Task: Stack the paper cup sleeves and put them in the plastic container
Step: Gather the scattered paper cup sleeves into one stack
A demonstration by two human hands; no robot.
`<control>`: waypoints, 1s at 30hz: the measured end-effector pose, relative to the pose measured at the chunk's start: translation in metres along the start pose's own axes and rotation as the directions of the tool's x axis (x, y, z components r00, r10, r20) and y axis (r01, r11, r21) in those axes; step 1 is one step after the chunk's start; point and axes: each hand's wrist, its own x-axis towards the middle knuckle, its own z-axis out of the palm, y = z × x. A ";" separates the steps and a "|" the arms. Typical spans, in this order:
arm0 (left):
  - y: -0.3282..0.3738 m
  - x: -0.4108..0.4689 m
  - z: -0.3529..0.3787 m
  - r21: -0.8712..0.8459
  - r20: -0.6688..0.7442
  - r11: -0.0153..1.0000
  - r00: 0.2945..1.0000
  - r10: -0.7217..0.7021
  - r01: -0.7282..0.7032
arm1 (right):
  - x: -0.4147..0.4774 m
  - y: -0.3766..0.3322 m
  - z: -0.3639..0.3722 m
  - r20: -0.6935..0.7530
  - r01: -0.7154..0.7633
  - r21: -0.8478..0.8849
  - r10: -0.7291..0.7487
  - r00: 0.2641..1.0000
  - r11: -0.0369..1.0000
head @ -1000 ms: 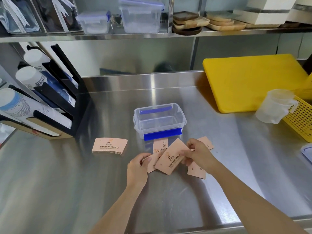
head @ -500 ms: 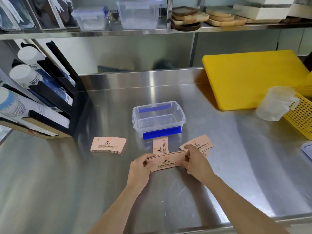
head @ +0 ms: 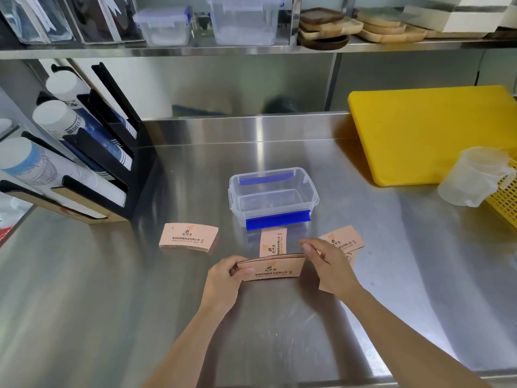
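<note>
A clear plastic container (head: 314,191) with blue clips stands open and empty at the middle of the steel counter. My left hand (head: 223,278) grips the left end of a small stack of pink paper cup sleeves (head: 275,268) just in front of it. My right hand (head: 328,264) touches the stack's right end with its fingers spread. One sleeve (head: 272,242) lies upright behind the stack. More loose sleeves (head: 345,239) lie under and beyond my right hand. A separate pile of sleeves (head: 188,237) rests to the left.
A black cup dispenser (head: 84,163) with paper cups stands at the left. A yellow cutting board (head: 433,133), a clear measuring jug (head: 472,177) and a yellow basket (head: 506,203) are at the right. A shelf (head: 251,47) overhead holds containers and wooden trays.
The sleeves were gathered from a fanned, tilted bunch into one squared stack held level between both hands. My right hand's fingers have loosened at the stack's right end.
</note>
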 end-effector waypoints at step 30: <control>-0.027 0.011 -0.035 -0.189 -0.310 0.976 0.936 -0.165 0.110 | 0.039 -0.040 0.066 0.476 0.142 -0.567 0.182 0.860 0.811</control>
